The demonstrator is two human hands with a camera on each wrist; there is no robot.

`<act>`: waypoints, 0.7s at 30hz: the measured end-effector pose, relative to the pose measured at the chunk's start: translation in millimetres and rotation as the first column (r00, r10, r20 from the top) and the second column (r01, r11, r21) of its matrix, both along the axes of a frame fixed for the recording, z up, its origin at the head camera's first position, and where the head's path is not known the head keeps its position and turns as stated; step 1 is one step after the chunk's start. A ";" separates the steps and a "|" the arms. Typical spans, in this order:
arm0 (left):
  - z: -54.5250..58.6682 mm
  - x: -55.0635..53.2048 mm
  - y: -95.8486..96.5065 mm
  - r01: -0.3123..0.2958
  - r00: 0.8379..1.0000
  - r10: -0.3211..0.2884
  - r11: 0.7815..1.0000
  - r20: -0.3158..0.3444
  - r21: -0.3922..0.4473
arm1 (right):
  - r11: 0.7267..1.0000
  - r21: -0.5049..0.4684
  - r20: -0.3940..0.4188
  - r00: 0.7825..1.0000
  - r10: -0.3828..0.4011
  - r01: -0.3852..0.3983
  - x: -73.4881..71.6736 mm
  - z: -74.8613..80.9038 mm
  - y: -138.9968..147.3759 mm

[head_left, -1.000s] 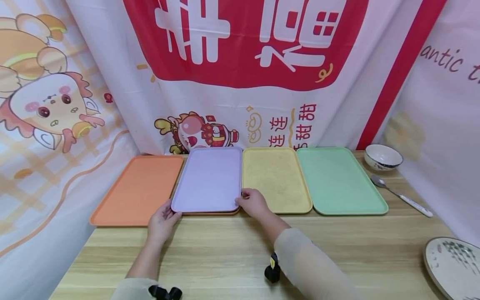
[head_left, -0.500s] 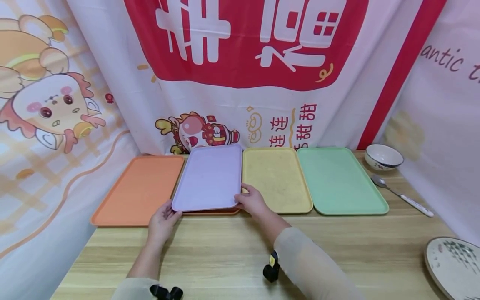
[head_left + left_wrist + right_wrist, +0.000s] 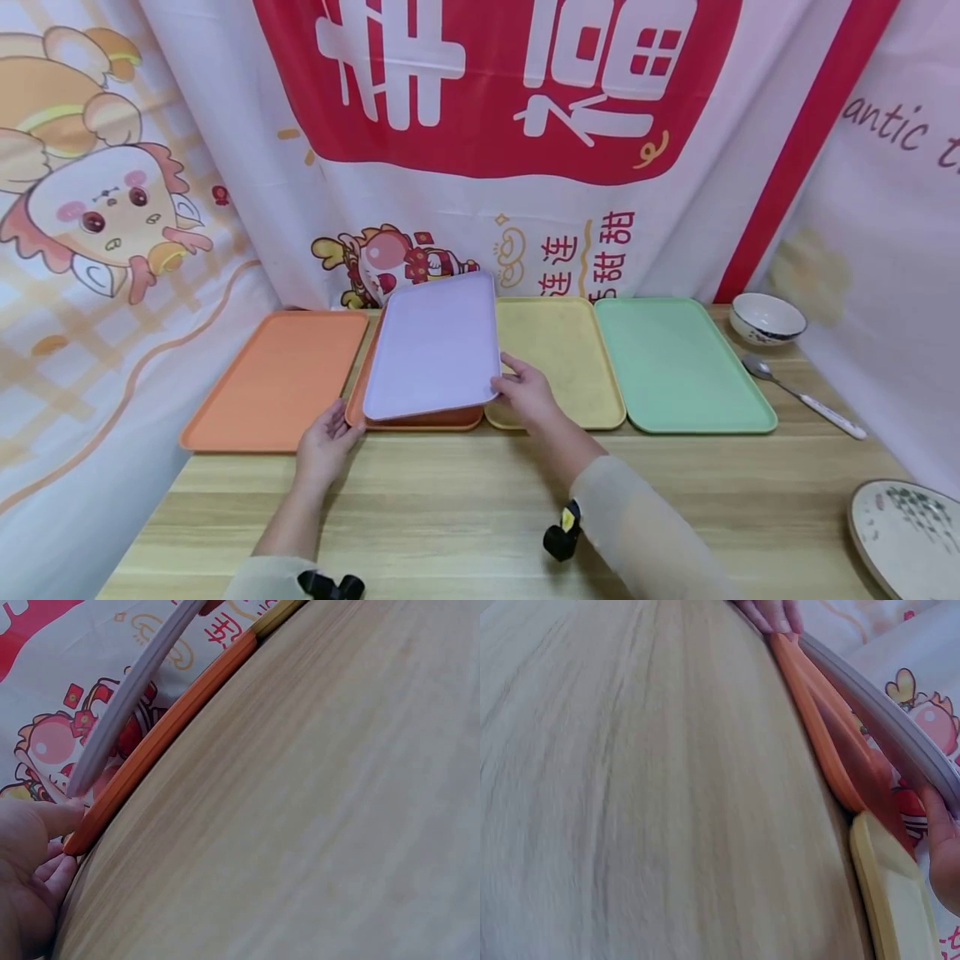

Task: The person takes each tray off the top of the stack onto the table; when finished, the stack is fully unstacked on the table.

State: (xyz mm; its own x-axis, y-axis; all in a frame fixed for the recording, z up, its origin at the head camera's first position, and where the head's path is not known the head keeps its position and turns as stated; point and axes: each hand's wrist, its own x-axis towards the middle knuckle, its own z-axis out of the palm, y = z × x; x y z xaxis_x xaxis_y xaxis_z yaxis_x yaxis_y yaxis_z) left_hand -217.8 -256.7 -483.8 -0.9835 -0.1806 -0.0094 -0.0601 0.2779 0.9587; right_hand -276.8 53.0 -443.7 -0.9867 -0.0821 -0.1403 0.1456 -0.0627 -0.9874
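Note:
A lavender tray (image 3: 431, 346) is tilted, its right side raised, above a darker orange tray (image 3: 431, 421) that lies on the table. My right hand (image 3: 528, 392) grips the lavender tray's right edge, fingers underneath in the right wrist view. At the lower tray's near left corner, my left hand (image 3: 324, 442) pinches the orange rim, thumb on top and fingers below, as the left wrist view shows. In that view the lavender tray (image 3: 124, 705) slants up from near the thumb, with a gap between it and the orange tray (image 3: 169, 735).
Another orange tray (image 3: 281, 379) lies to the left. To the right lie a yellow tray (image 3: 562, 358) and a green tray (image 3: 682, 367). Farther right are a bowl (image 3: 767, 318), a spoon (image 3: 813, 404) and a patterned plate (image 3: 911, 533). Printed cloth (image 3: 480, 200) hangs behind the table.
My right hand has lifted the lavender tray's right side and shifted it right and up, uncovering more of the orange tray beneath. My left hand has stayed at the near left corner.

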 end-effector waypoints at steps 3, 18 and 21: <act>0.5 -0.2 0.4 -0.005 1.000 0.005 1.000 0.000 -0.003 | 1.000 -0.028 0.004 1.000 0.000 0.000 1.0 6.8 14.4; 2.7 1.3 0.8 0.001 1.000 -0.001 1.000 0.016 0.014 | 0.987 0.044 -0.065 0.987 -0.149 0.152 -1.5 40.8 114.2; 2.1 1.5 0.1 -0.003 1.000 0.003 1.000 0.013 0.008 | 0.988 0.076 -0.098 0.987 -0.124 0.132 0.8 49.2 136.1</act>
State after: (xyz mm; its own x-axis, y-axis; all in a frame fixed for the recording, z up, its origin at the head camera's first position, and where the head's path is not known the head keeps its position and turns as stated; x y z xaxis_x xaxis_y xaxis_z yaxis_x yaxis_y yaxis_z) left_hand -216.3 -256.6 -481.8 -0.9828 -0.1831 -0.0234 -0.0732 0.2703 0.9600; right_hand -275.9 189.1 -394.5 -0.9974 0.0537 -0.0485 0.0489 0.0069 -0.9988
